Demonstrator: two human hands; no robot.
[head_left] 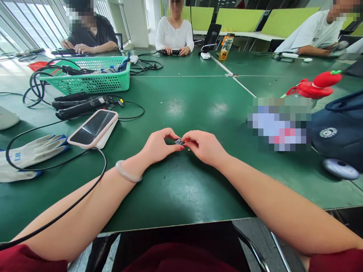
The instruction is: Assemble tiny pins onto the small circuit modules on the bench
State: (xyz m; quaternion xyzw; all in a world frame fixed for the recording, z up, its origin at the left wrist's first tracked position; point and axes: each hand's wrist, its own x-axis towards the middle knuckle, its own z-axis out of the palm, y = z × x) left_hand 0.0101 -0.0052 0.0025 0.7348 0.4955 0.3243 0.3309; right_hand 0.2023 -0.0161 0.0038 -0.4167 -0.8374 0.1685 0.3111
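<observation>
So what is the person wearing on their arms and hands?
Both arms are bare up to short dark red sleeves. The left hand has a pale, smooth bangle round its wrist; the right hand wears nothing. A thin black cable lies across the left forearm.

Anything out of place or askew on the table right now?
Nothing spilled or broken. A black cable drapes over the left forearm, where it might snag while the left hand and right hand pinch the small part.

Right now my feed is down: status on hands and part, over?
Left hand and right hand both pinch small dark metallic part over green tabletop. Pink-cased phone lies off left.
</observation>
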